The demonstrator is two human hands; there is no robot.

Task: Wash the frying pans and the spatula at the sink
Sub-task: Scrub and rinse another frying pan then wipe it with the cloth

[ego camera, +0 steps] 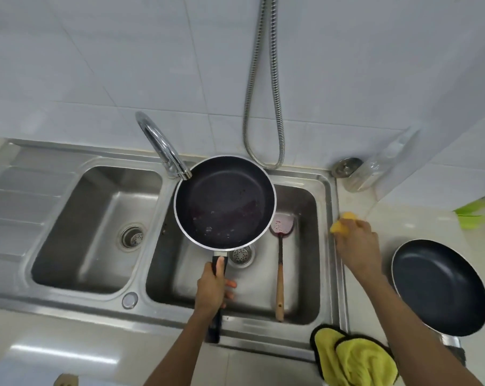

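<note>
My left hand (pixel 212 288) grips the black handle of a dark frying pan (pixel 224 201), holding it level over the right sink basin (pixel 305 274), right under the tap spout (pixel 163 151). Reddish residue and droplets lie in the pan. A spatula (pixel 280 263) with a wooden handle and a stained slotted head lies in that basin, to the right of the drain. My right hand (pixel 355 240) holds a yellow sponge (pixel 342 224) on the counter at the sink's right rim. A second dark frying pan (pixel 438 285) sits on the counter at the right.
The left sink basin (pixel 96 229) and the ribbed drainboard (pixel 18 196) hold nothing. A yellow cloth (pixel 352 358) lies on the front counter edge. A glass jar with a metal lid (pixel 352 172) stands in the back right corner. A metal hose (pixel 263 93) hangs against the tiled wall.
</note>
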